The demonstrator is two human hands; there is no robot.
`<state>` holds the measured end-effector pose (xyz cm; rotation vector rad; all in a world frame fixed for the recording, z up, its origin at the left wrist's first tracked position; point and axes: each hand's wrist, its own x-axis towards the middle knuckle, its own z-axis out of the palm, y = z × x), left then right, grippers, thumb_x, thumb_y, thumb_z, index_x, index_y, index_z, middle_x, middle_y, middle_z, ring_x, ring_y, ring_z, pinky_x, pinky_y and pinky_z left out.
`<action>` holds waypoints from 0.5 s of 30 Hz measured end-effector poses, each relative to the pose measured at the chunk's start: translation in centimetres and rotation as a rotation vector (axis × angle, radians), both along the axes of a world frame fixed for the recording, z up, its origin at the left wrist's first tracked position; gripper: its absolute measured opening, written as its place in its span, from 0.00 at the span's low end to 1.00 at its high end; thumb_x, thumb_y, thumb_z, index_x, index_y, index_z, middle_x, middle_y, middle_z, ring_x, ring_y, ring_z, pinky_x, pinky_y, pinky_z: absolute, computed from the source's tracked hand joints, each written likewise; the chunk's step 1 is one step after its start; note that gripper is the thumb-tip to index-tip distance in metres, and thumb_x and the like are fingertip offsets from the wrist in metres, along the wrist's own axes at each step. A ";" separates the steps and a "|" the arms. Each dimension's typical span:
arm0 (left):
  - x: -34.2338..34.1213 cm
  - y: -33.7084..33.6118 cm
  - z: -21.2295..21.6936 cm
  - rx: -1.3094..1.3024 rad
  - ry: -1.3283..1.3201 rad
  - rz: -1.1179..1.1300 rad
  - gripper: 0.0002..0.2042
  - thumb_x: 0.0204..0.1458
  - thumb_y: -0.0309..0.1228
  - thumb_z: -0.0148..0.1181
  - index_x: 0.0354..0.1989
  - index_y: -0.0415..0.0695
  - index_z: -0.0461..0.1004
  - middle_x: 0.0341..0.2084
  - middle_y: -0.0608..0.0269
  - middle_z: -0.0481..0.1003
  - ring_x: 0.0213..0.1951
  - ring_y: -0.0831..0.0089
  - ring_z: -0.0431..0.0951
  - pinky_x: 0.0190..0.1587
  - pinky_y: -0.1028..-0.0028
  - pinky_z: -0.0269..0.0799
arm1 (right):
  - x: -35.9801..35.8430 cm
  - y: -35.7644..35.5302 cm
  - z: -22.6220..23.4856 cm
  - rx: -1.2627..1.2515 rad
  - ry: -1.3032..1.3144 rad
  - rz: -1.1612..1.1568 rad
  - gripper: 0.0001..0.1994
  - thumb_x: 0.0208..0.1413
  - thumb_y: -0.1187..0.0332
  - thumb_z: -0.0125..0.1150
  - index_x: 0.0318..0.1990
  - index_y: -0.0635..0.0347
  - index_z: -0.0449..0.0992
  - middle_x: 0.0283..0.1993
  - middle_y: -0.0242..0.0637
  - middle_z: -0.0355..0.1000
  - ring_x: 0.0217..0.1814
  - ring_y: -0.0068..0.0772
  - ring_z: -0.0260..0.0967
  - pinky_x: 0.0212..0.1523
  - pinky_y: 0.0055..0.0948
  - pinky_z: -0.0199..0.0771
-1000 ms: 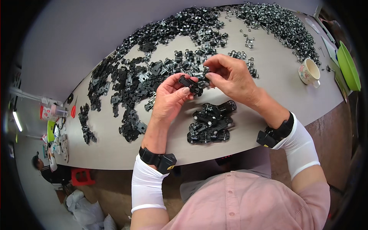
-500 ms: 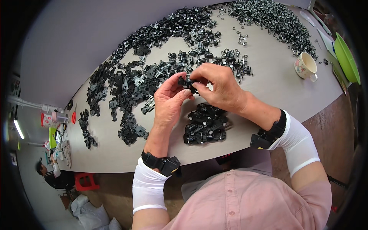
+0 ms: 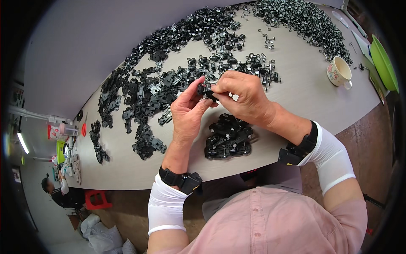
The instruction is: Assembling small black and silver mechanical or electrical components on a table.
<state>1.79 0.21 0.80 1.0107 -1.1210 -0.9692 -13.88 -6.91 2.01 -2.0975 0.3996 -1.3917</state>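
1. Grey bench space is being covered beyond the grip by a long heap of dark parts, with a mass of wheel pairs being spread farther to the right.
2. Above the bench, a black chassis is being held by the left hand; this grip is being closed around it by thumb and fingers.
3. At the chassis's right end, fingertips of the right hand are being placed close together; whether a pinch or only a press is being applied cannot be told, as the contact is being hidden.
4. Just below the grip, a stack of wheeled chassis is being supported by the bench.
5. Left of the grip, loose black pieces are being heaped in uneven strips.
6. Well right of the grip, a cream cup is being flanked by a green basin.
7. Far left, a co-worker is being seen near a red stool.
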 end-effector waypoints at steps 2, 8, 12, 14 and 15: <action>0.2 0.1 -0.3 -0.020 -0.025 0.003 0.24 0.48 0.13 0.56 0.56 0.37 0.66 0.35 0.61 0.75 0.34 0.78 0.76 0.40 0.75 0.78 | 0.0 0.0 -0.1 -0.018 0.031 0.006 0.05 0.43 0.82 0.62 0.28 0.64 0.75 0.25 0.37 0.70 0.23 0.28 0.69 0.22 0.24 0.68; -0.3 0.5 0.1 -0.045 -0.207 0.054 0.23 0.48 0.13 0.56 0.56 0.37 0.67 0.34 0.62 0.75 0.36 0.79 0.75 0.42 0.74 0.78 | -0.1 0.4 0.3 -0.064 0.060 0.028 0.06 0.43 0.83 0.62 0.29 0.64 0.75 0.27 0.37 0.69 0.23 0.29 0.69 0.22 0.25 0.69; -0.2 0.5 0.0 -0.029 -0.091 -0.013 0.23 0.49 0.14 0.56 0.56 0.36 0.65 0.36 0.61 0.75 0.36 0.78 0.75 0.41 0.74 0.77 | 0.3 0.2 -0.4 -0.048 0.007 0.047 0.06 0.39 0.83 0.60 0.25 0.63 0.70 0.25 0.37 0.65 0.27 0.37 0.66 0.25 0.32 0.68; -0.5 0.6 0.2 -0.024 -0.056 -0.030 0.21 0.51 0.15 0.56 0.55 0.35 0.65 0.37 0.60 0.75 0.35 0.77 0.76 0.40 0.74 0.77 | 0.2 0.1 -0.7 -0.091 0.026 0.056 0.07 0.38 0.83 0.61 0.25 0.63 0.70 0.26 0.36 0.65 0.28 0.36 0.67 0.25 0.31 0.69; -0.6 0.7 0.4 -0.008 0.017 -0.039 0.20 0.51 0.16 0.55 0.54 0.34 0.66 0.36 0.59 0.75 0.35 0.76 0.76 0.39 0.74 0.77 | 0.3 0.1 -0.6 -0.122 0.025 0.062 0.08 0.38 0.83 0.62 0.26 0.63 0.72 0.27 0.37 0.66 0.29 0.35 0.67 0.25 0.29 0.69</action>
